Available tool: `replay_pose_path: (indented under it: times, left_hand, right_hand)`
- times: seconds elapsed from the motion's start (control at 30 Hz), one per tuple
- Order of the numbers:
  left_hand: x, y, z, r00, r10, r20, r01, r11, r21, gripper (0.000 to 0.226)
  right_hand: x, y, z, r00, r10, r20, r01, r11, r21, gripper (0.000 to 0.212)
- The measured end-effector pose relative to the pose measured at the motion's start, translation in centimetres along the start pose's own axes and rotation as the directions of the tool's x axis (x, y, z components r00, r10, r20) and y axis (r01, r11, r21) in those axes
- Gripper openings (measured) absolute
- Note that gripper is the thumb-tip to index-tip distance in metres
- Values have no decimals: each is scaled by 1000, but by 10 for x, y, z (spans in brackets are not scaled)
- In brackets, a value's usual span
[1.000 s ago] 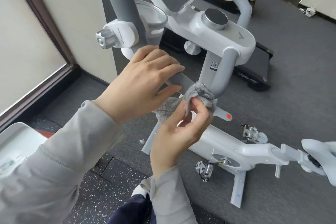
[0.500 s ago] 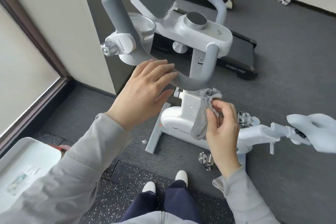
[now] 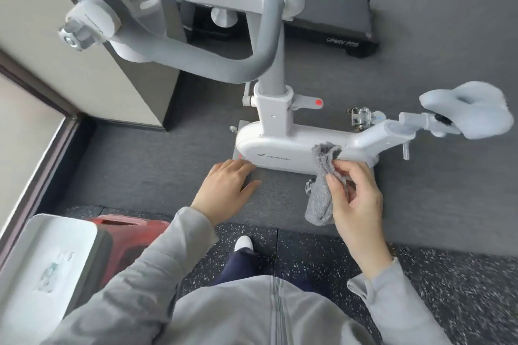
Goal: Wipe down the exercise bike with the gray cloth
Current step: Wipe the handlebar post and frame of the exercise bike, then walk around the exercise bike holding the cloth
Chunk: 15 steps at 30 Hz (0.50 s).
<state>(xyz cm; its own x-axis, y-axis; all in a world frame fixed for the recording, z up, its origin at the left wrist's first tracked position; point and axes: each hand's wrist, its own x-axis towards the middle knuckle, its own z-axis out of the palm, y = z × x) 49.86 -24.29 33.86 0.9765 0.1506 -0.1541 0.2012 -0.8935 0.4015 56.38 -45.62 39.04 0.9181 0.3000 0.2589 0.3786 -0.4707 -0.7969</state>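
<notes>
The right hand (image 3: 357, 202) pinches the gray cloth (image 3: 322, 186) between curled fingers (image 3: 340, 173), the cloth hanging in front of the rear end of the white exercise bike (image 3: 280, 145) body, which stands on the gray floor (image 3: 420, 204). The left hand (image 3: 225, 190) hovers with fingers straight and loosely spread, holding nothing, near the body's front end. The body bears a logo reading roughly "MERACH", blurred; the black treadmill (image 3: 336, 28) behind reads "UMAY M5", not sharply.
</notes>
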Motion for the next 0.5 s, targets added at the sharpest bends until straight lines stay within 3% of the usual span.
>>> replay_pose_path:
  times: [0.13, 0.23, 0.37, 0.5]
  left_hand:
    - [3, 5, 54, 961, -147, 233, 158, 987, -30, 42]
    - [0, 17, 89, 899, -215, 381, 215, 976, 44, 44]
    - [-15, 45, 126, 814, -264, 517, 211, 964, 160, 48]
    - [-32, 85, 158, 789, -249, 562, 137, 963, 234, 49]
  right_hand:
    - [-27, 25, -37, 995, 90, -39, -91, 996, -16, 20]
    - [-52, 45, -71, 985, 141, -96, -144, 989, -25, 20]
    - [-91, 71, -122, 959, 232, -164, -240, 970, -30, 18]
    - [-137, 94, -177, 932, 288, -221, -299, 954, -16, 19]
